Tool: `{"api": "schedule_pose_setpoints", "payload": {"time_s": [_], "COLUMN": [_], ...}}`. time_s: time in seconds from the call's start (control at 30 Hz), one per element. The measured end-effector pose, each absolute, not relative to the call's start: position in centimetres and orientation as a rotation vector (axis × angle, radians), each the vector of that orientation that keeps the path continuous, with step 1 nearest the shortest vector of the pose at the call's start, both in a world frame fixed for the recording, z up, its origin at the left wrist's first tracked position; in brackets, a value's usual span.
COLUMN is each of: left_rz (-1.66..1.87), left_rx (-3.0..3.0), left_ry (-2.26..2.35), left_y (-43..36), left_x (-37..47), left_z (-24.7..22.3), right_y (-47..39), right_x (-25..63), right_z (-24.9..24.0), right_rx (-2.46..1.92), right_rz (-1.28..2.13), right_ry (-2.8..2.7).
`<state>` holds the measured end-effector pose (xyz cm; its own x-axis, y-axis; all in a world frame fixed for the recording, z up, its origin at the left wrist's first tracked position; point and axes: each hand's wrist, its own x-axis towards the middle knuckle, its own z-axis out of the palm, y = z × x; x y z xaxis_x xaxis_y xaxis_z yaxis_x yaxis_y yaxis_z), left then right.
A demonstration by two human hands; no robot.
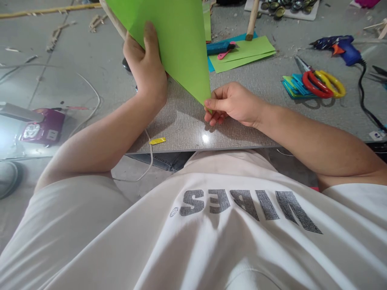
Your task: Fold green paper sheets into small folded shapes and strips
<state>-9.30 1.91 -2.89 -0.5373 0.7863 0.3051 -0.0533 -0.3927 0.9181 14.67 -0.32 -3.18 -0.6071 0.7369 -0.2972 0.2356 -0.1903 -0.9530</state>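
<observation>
A large sheet of green paper (181, 44) is held up at a slant above the grey table, narrowing to a corner at its lower right. My left hand (148, 68) grips its left edge, with the thumb on the paper and the other fingers partly hidden. A pale wooden stick (114, 19) runs along that edge, close to my left fingers. At the lower corner, my right hand (228, 104) pinches the paper between thumb and fingers.
Green paper pieces (244, 54) lie under a blue cutter (219, 48) and a wooden stick (252, 22). Scissors (323, 83) and a blue glue gun (347, 49) lie right; bottle caps (279, 11) behind; a purple box (44, 127) and white cable (98, 98) left.
</observation>
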Motion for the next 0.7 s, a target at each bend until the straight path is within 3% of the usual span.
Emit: {"api": "schedule_pose_setpoints", "payload": {"time_s": [0.37, 0.7], "left_rz": [2.017, 1.802], "left_rx": [0.915, 1.167], "left_ry": [1.009, 0.980], "left_y": [2.6, 1.8], "left_x": [-9.1, -7.6], "left_z": [-5.3, -8.3], "right_y": [-0.3, -0.7], "right_x": [14.7, 14.5], "right_z": [-3.5, -3.2], "right_rx": [-1.083, -1.090], "right_rz": [1.867, 1.879], "right_ry": [-1.713, -1.710]}}
